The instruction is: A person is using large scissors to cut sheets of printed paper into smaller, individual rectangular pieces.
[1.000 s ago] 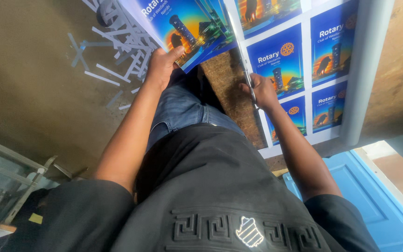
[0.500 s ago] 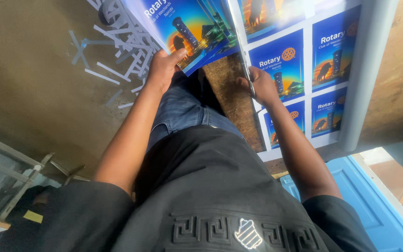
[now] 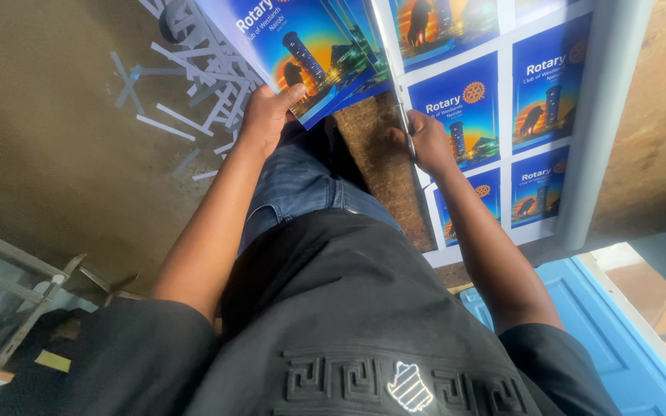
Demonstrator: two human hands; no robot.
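My left hand (image 3: 265, 114) grips the lower corner of a glossy blue printed sheet (image 3: 310, 38), thumb on top, holding it out past the edge of the work surface. My right hand (image 3: 425, 142) is closed round a thin metal blade or cutter (image 3: 393, 85) that runs along the left edge of a large sheet of several blue and orange printed cards (image 3: 502, 100) with white gaps between them. The held sheet lies to the left of the blade. My jeans and black shirt fill the lower part of the view.
Several white paper offcut strips (image 3: 186, 69) lie scattered on the brown floor at upper left. A pale tube or bar (image 3: 603, 123) runs along the right side of the print sheet. A blue panel (image 3: 618, 347) sits at lower right, a metal frame (image 3: 9, 270) at lower left.
The view has shifted slightly, so the prints sit a little higher and further right. Both hands keep their holds on the sheet and the blade.
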